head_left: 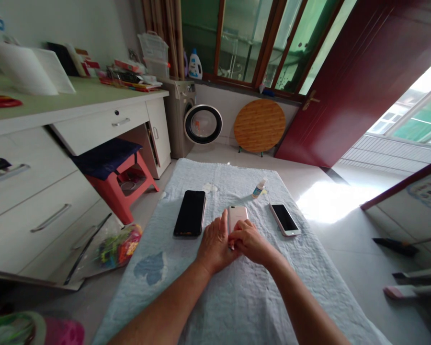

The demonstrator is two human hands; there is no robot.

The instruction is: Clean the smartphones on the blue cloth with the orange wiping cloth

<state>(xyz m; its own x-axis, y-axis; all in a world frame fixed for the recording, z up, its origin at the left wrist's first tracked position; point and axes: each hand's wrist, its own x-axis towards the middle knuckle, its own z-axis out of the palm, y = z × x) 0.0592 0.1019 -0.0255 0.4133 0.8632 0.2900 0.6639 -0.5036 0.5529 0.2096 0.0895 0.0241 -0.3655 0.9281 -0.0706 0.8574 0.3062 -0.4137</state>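
A pale pink smartphone [238,213] lies face down on the cloth, its camera end pointing away from me. My left hand [215,242] grips its left side, one finger stretched along the edge. Bent over the phone's lower part is my right hand [249,242], with its fingers pinched together. A tiny whitish bit shows under those fingertips, too small to name. The near end of the phone is hidden by both hands. To the left rests a large black phone [190,213], screen up. On the right are a white-framed phone [285,219] and a small spray bottle [258,189].
A light blue patterned cloth [151,306] covers the table. Left of it are a red stool [120,187], a plastic bag [115,249] and a white desk [68,112]. Beyond stand a washing machine [179,103] with its door swung out and a round wooden tabletop [260,125].
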